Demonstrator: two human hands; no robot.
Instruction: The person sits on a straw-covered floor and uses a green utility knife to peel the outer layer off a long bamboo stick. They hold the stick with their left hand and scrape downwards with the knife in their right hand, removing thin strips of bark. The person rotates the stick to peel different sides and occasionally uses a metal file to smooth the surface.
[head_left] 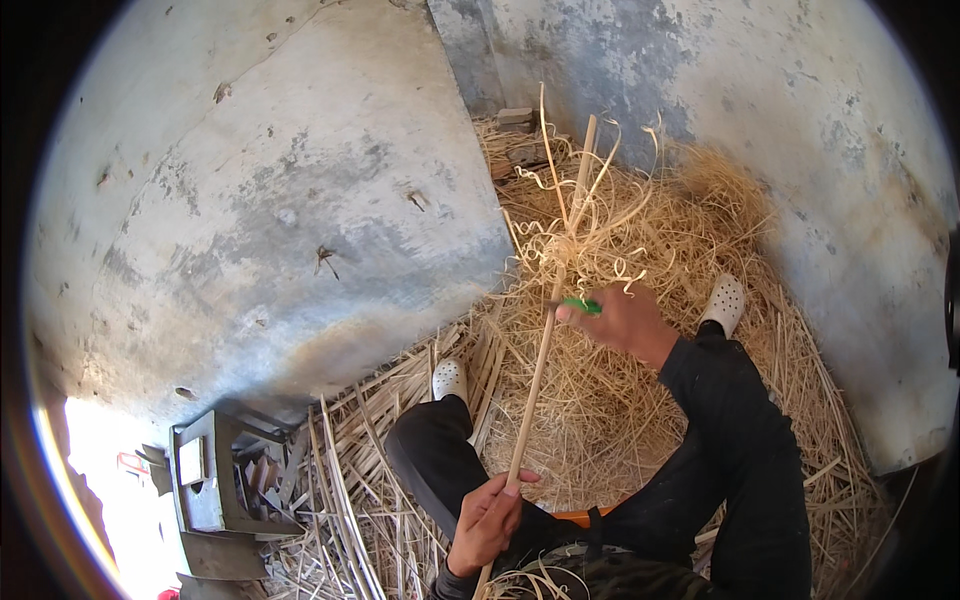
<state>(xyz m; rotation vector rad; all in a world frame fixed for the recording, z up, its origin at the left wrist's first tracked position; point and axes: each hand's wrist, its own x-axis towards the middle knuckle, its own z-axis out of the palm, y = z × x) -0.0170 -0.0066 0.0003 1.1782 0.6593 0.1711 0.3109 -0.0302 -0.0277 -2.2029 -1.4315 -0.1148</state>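
Shavings (600, 415) beneath stick (535, 395) and knife (583, 305)

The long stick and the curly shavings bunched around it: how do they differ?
The stick is long and nearly straight; the shavings curl and fan outward. The stick is thicker, while the shavings are thin and ribbon-like. The left hand grips the stick; the bunched shavings sit beyond the right hand, held by neither. Both share a pale tan colour.
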